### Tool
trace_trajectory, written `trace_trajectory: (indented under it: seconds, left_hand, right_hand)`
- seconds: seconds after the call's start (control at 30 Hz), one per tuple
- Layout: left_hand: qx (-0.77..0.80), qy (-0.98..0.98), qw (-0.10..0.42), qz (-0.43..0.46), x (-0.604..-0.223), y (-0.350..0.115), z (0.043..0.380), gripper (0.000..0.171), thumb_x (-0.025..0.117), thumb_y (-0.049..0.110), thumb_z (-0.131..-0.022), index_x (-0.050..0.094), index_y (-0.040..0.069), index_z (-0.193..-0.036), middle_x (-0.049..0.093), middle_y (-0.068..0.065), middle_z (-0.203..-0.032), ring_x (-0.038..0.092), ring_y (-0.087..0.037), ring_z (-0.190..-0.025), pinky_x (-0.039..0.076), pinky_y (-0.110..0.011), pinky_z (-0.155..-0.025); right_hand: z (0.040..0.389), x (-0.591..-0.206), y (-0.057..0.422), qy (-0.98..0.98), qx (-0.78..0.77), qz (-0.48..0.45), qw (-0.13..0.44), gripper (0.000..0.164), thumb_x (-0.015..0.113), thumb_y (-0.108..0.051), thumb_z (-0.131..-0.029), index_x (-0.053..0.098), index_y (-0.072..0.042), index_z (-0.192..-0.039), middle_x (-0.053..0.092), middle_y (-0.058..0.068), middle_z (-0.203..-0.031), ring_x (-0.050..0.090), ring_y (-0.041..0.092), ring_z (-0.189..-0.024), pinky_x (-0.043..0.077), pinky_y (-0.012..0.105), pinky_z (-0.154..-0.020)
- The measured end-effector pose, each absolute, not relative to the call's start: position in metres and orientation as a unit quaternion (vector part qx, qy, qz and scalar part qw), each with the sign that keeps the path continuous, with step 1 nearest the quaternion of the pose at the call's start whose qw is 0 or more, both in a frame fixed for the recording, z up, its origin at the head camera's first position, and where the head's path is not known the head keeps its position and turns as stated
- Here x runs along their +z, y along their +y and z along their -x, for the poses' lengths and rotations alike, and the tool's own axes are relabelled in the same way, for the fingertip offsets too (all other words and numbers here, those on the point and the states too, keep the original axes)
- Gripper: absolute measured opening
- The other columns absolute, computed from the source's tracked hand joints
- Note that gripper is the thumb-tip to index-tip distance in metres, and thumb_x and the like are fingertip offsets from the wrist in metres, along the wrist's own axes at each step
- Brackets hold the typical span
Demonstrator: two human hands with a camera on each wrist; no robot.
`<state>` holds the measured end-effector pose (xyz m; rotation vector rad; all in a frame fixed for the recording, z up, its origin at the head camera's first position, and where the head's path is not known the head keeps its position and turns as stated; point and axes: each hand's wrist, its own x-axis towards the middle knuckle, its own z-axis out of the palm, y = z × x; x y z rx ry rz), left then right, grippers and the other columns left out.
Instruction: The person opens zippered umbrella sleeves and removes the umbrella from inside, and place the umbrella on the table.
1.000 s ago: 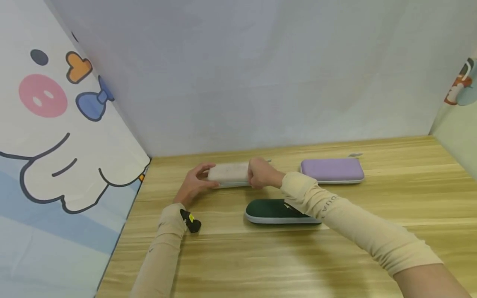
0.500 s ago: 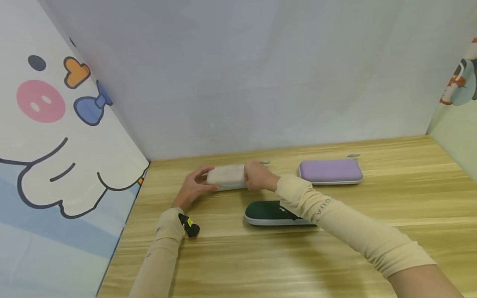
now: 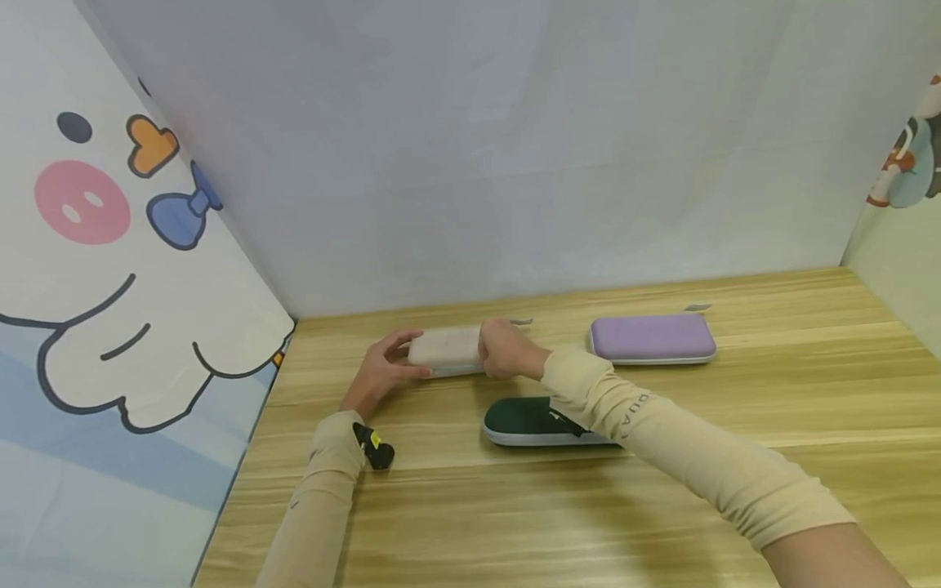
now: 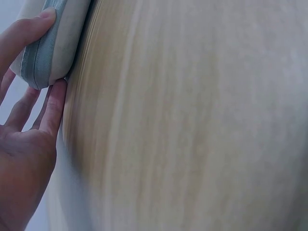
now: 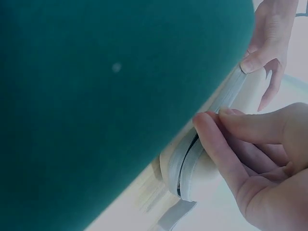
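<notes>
A cream zippered case [image 3: 444,349] lies near the back of the table. My left hand [image 3: 384,371] holds its left end, the thumb on the grey zipper band [image 4: 45,53] and the fingers behind and below the end. At the case's front right, my right hand [image 3: 509,349] is curled. In the right wrist view, its thumb and forefinger pinch at the zipper [image 5: 182,166]; the pull itself is hidden between them. A dark gap runs along the zipper from the fingers to the strap end; the other side looks joined.
A dark green zippered case [image 3: 518,420] lies in front, partly under my right forearm, and fills much of the right wrist view. To the right is a purple zippered case [image 3: 653,337]. Grey cloth [image 3: 515,163] hangs behind the table [image 3: 456,523].
My right hand has slid a little to the left along the front of the cream case, baring more of its strap. My left hand stays at the left end.
</notes>
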<state>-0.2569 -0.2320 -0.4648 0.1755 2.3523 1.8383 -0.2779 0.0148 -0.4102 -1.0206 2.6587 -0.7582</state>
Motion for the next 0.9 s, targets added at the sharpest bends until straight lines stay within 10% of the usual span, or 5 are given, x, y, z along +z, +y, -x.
trace_trajectory:
  seconds: [0.9]
  left_hand:
    - [0.602,0.794,0.056,-0.068,-0.494,-0.241,0.268,0.071,0.086,0.022,-0.069,0.055,0.025,-0.132,0.047,0.000,-0.139,0.049,-0.024,-0.123,0.045,-0.041,-0.092]
  right_hand:
    - [0.279,-0.415,-0.005,0.902,-0.271,0.335,0.036,0.042,0.057,0.012,-0.066,0.041,-0.016,-0.038,0.033,-0.010,-0.040,0.032,0.009,-0.043,0.029,0.020,-0.042]
